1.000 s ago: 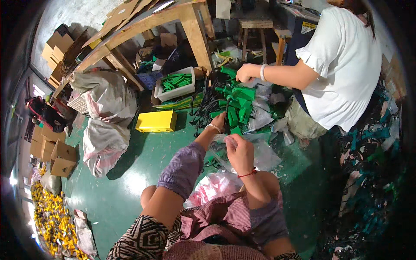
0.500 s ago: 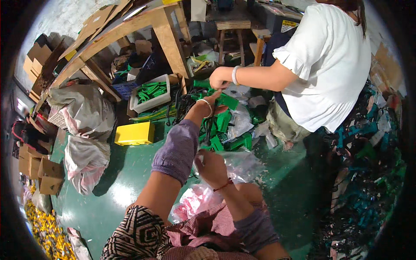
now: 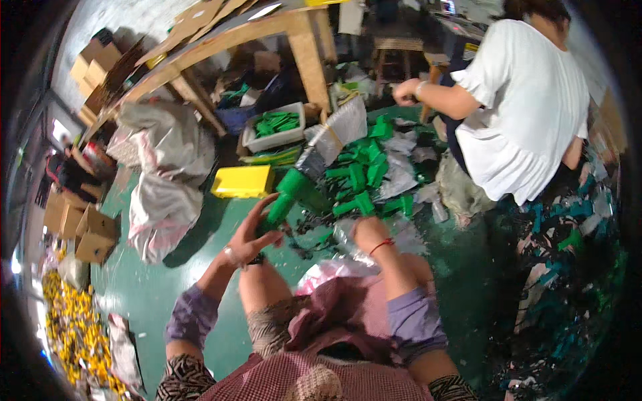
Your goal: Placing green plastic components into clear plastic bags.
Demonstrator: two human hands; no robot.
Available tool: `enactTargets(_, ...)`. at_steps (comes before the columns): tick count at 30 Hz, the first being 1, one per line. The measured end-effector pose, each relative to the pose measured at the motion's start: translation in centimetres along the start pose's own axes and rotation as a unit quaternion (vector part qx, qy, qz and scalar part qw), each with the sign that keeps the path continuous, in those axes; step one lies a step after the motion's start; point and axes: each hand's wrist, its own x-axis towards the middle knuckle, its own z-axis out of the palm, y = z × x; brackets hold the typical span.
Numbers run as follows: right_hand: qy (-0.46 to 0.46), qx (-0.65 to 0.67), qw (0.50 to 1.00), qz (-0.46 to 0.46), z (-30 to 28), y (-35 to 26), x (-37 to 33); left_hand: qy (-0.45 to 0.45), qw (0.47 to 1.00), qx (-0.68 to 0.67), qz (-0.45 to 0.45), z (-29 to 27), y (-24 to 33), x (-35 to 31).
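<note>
My left hand [image 3: 251, 234] grips a green plastic part [image 3: 289, 190] by its lower end and holds it up above my knee. My right hand [image 3: 366, 232], with a red band at the wrist, is lowered beside it, its back toward me and its fingers hidden, touching crumpled clear plastic [image 3: 348, 230]. Just beyond both hands, a pile of green plastic parts [image 3: 364, 175] lies on the green floor among grey and clear bags. A pink bag [image 3: 334, 271] rests on my lap.
A person in a white top [image 3: 528, 113] crouches at the right, one hand [image 3: 404, 90] over the pile. A white tray of green parts [image 3: 274, 128], a yellow box [image 3: 242, 181], grey sacks [image 3: 164, 167], a wooden table [image 3: 297, 30] and cardboard boxes [image 3: 90, 230] are on the left.
My left hand, stretched out to the pile before, has drawn back toward me holding a green part. My right hand has shifted slightly to the right. The other person's hand has lifted away from the pile.
</note>
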Motion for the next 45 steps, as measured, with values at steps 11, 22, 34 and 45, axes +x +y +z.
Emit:
enactTargets(11,0.081,0.394,0.915,-0.035,-9.2,-11.5,-3.8,0.304,0.939,0.150,-0.051,5.8,0.7,-26.1)
enactTargets(22,0.231,-0.004,0.856,-0.463,-4.8,-26.8,-15.3,0.307,0.932,-0.181,-0.059,6.7,-4.2,-23.1)
enactTargets(34,0.191,0.131,0.940,-0.249,-1.3,-21.8,-15.3,0.399,0.888,-0.227,0.008,4.7,-3.3,-24.4)
enactTargets(45,0.031,0.562,0.820,-0.102,-3.4,-20.9,-15.4,0.376,0.909,-0.177,0.026,3.6,-0.6,-28.7)
